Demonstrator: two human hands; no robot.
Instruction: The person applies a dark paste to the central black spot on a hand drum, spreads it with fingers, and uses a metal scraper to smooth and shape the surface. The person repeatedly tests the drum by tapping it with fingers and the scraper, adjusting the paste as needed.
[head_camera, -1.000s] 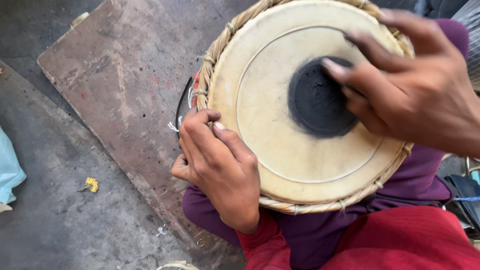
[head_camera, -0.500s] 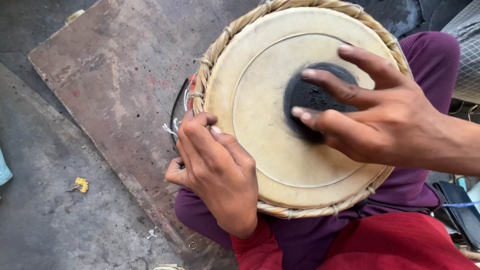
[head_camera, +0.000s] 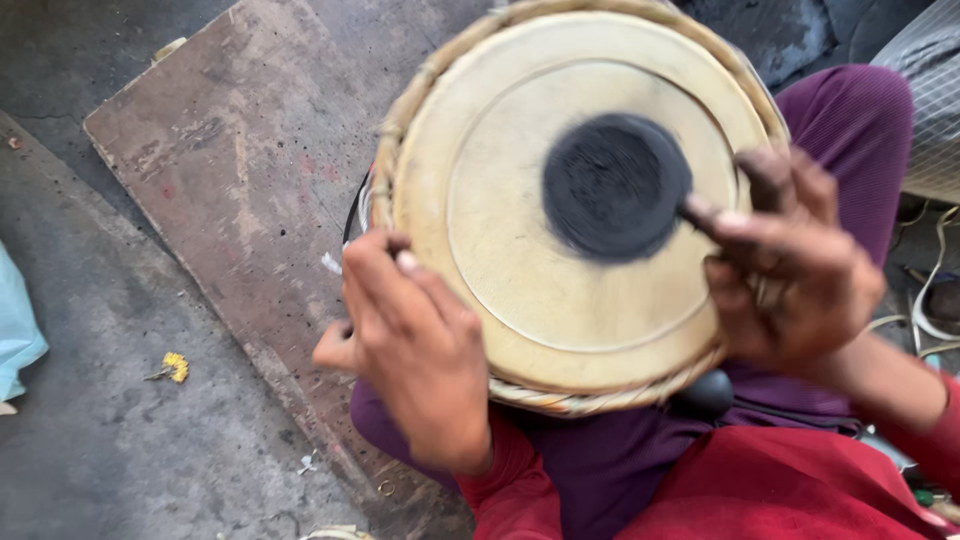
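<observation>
I have the drum (head_camera: 560, 300) resting on the lap, skin facing up, above the worn wooden board (head_camera: 240, 170). My left hand (head_camera: 420, 350) is curled over the drum's braided rim at its near-left edge, gripping it. My right hand (head_camera: 790, 270) sits at the right rim, fingers loosely bent, fingertips touching the black centre patch (head_camera: 612, 185); it grasps nothing

Round drum (head_camera: 560, 300) with pale skin and black centre patch (head_camera: 615, 187) on a lap, left hand (head_camera: 415, 350) gripping its woven rim, right hand (head_camera: 790, 275) fingertips at the patch's edge, worn board (head_camera: 240, 160) on the floor beside
</observation>
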